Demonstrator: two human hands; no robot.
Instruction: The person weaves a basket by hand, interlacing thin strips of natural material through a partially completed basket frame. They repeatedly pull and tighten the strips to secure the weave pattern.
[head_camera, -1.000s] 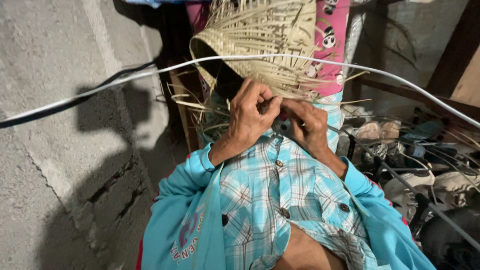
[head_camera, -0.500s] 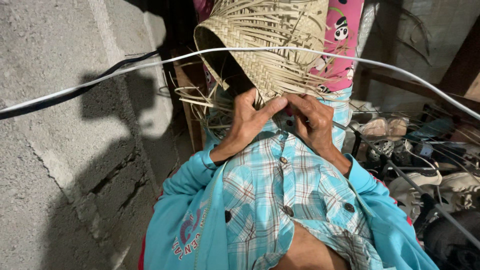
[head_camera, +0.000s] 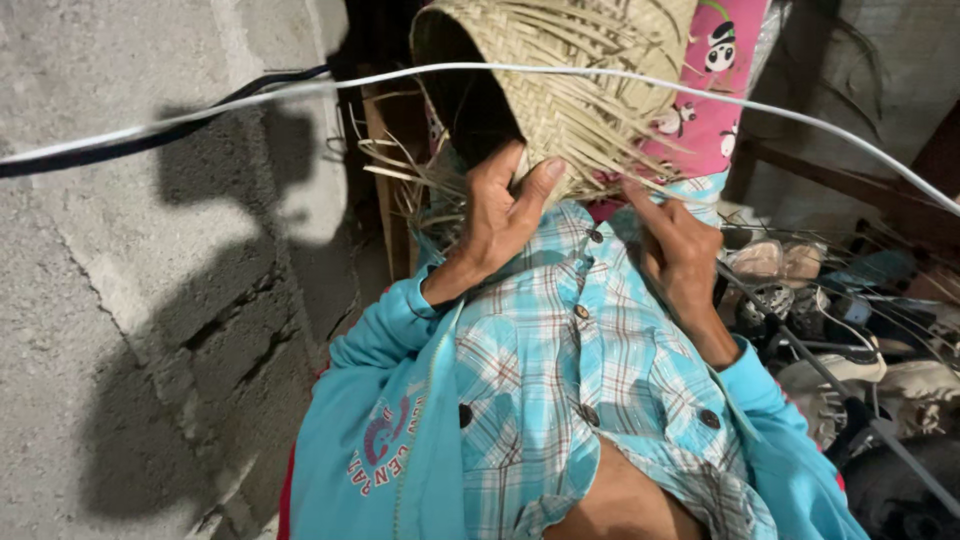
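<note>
A half-woven straw basket (head_camera: 575, 95) with loose strips sticking out rests above my lap, its dark opening facing left. My left hand (head_camera: 500, 215) grips its lower edge, thumb pressed on the weave. To the right, my right hand (head_camera: 682, 250) pinches loose straw strips (head_camera: 640, 170) that hang from the basket's underside. Both arms wear turquoise sleeves over a blue checked shirt (head_camera: 580, 380).
A grey block wall (head_camera: 150, 330) fills the left side. A white cable (head_camera: 700, 90) and a black cable (head_camera: 260, 90) cross the view in front of the basket. Pink patterned cloth (head_camera: 715, 110) hangs behind it. Shoes and a wire rack (head_camera: 850, 330) clutter the right.
My hands, close together under the basket before, have drawn apart: the right hand has shifted right and down with strips. The basket has tilted, its opening turned more toward me.
</note>
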